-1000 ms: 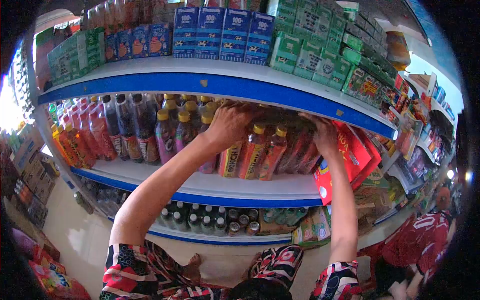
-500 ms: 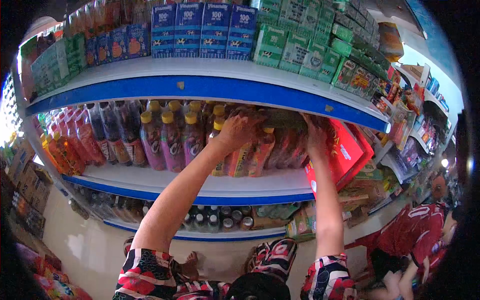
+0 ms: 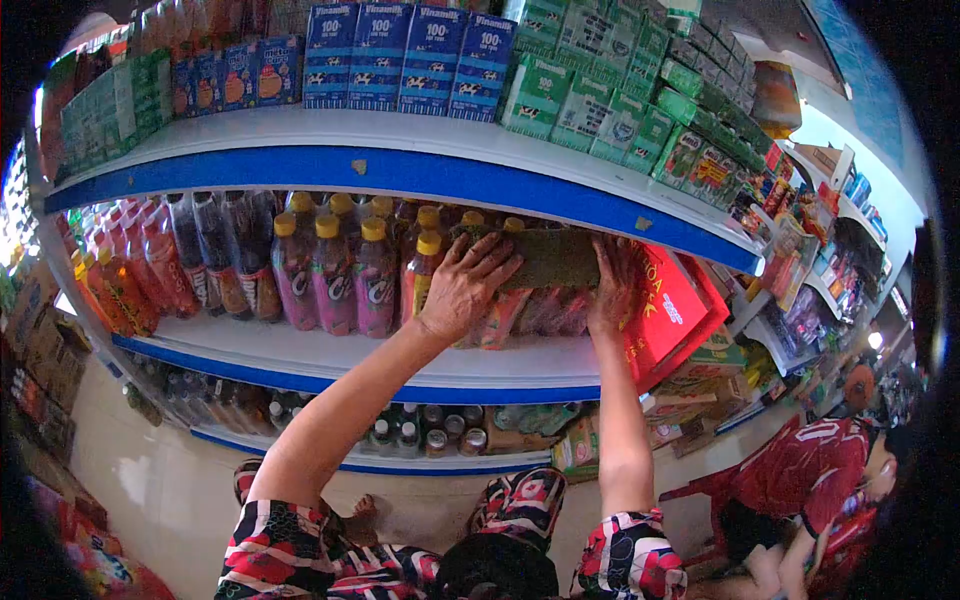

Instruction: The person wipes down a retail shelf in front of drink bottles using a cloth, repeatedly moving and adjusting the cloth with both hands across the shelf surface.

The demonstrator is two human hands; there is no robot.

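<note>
Drab-brown oblong block (image 3: 552, 258) (matte, flat-faced) is held between part-spread left fingers (image 3: 484, 264) and extended right fingers (image 3: 607, 264).

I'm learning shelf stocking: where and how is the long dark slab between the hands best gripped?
Likely the slab by its two short ends, reached from the front: its length runs left to right, and the blue-edged shelf above leaves little room overhead.

Blue ctns (image 3: 428, 64) say "Vinamilk" & "100".
</note>
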